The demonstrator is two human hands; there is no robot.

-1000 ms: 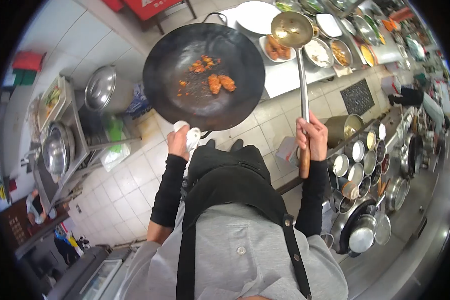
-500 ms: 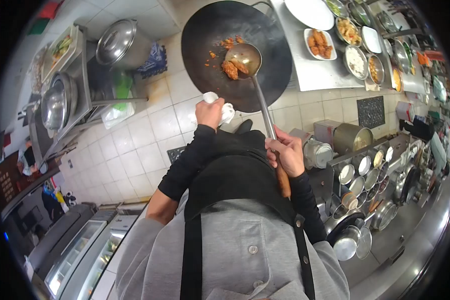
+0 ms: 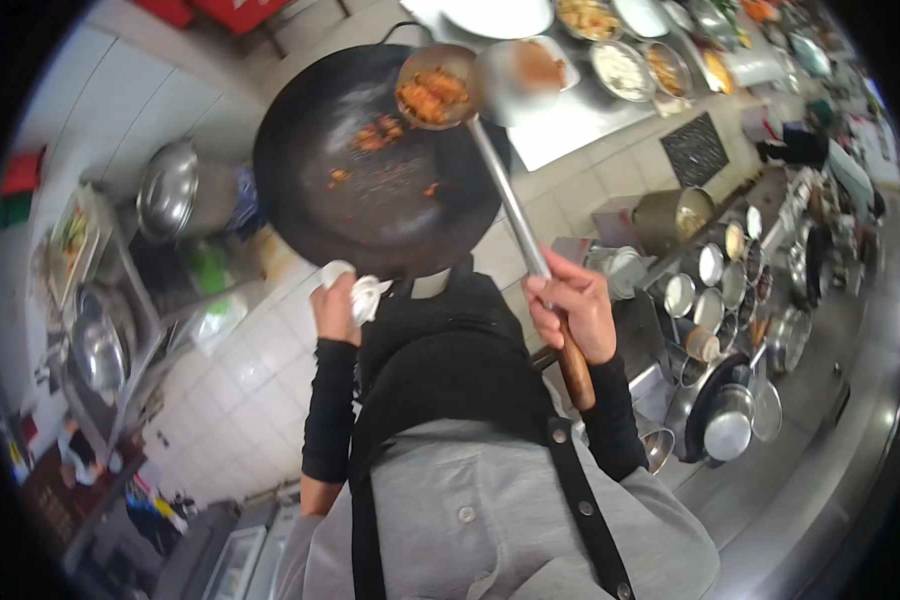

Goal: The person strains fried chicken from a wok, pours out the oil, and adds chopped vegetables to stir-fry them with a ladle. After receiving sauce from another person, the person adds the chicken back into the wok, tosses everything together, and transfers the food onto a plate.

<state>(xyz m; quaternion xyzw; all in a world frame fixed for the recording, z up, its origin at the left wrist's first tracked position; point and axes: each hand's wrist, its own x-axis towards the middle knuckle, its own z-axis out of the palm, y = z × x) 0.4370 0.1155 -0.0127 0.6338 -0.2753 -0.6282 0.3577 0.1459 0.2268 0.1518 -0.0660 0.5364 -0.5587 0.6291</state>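
My left hand [image 3: 335,308] is closed around a crumpled white cloth [image 3: 370,296] at the near rim of a large black wok [image 3: 315,200]. Whether the cloth covers a wok handle is hidden. In my right hand [image 3: 575,300] is a long metal ladle [image 3: 510,195], gripped where its shaft meets the wooden end. Reddish-brown fried pieces [image 3: 436,95] fill the ladle's bowl, which hangs over the wok's far right side. Smaller food bits [image 3: 378,133] lie on the wok's dark surface. Close to the bowl, a white dish [image 3: 568,72] with brown food is partly blurred.
A steel table [image 3: 560,130] at upper right carries a big white plate [image 3: 500,14] and bowls of ingredients. Several seasoning containers [image 3: 710,265] stand at right beside stacked pans [image 3: 730,420]. At left, a metal rack [image 3: 140,290] holds steel bowls [image 3: 100,340].
The wok has come up, tilted and nearer, and shifted left in view with my left hand. The ladle has moved from the wok's middle to its right side, now holding more pieces.
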